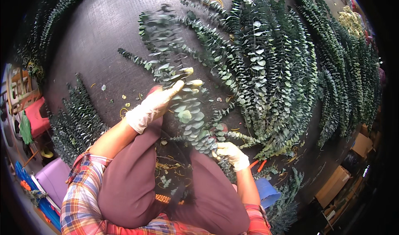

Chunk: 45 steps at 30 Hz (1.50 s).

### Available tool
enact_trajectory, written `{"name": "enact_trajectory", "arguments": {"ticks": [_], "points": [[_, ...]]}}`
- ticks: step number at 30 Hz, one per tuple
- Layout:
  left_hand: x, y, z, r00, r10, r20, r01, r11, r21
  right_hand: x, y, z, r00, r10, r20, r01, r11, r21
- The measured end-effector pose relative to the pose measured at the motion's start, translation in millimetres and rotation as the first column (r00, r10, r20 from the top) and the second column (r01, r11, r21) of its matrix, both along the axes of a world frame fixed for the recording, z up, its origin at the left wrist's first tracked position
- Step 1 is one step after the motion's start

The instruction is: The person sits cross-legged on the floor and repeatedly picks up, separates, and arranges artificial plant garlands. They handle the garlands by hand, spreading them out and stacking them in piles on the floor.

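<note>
Left hand (158, 104), in a pale glove: thumb and fingers on either side of a leafy bunch (189, 116), about midway along it; how firmly they press, cannot tell. Right hand (229, 154), also gloved: closed, gripping the near end of the same bunch by its stems.

Bunch hangs slantwise before the knees, over the dark floor (104, 40), leafy tips pointing far and left; tips blurred.

Large heap of similar stems (270, 69) to the far right, smaller pile (77, 118) at left. Orange handles (261, 165) lie just right of the right hand, a blue container (268, 192) nearer.

Step in hand, my reading: gathering stems and evening them into one bunch. Next move would call for a firm right grip at the stem ends while the left smooths the leaves and draws strays in, without stripping any off.
</note>
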<state>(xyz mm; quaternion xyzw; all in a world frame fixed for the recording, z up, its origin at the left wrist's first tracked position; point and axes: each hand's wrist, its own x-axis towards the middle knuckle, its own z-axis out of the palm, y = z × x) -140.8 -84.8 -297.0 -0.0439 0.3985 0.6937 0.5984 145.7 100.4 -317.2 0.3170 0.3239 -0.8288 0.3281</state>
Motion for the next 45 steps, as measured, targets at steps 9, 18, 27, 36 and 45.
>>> {"name": "enact_trajectory", "arguments": {"ticks": [9, 18, 27, 36, 45], "points": [[1, 1, 4, 0.992, 0.032, -0.125, -0.043, 0.995, -0.092, -35, 15, 9, 0.930, 0.332, -0.159, -0.214, 0.839, 0.501], [-2, 2, 9, 0.979, -0.006, -0.205, -0.026, 0.988, -0.150, -138, 65, -29, 0.952, 0.236, -0.195, 0.186, 0.060, 0.981], [-8, -10, 0, 0.990, 0.068, -0.125, -0.096, 0.966, -0.239, -131, 48, -61, 0.917, 0.399, -0.014, 0.102, -0.201, 0.974], [-8, -4, 9, 0.989, 0.116, -0.094, -0.134, 0.967, -0.215, -126, 61, 10, 0.933, -0.199, -0.301, 0.360, 0.520, 0.775], [-6, -11, 0, 0.981, 0.184, -0.058, -0.193, 0.936, -0.296, -117, 124, 71, 0.156, -0.645, -0.748, 0.988, 0.111, 0.111]]}}
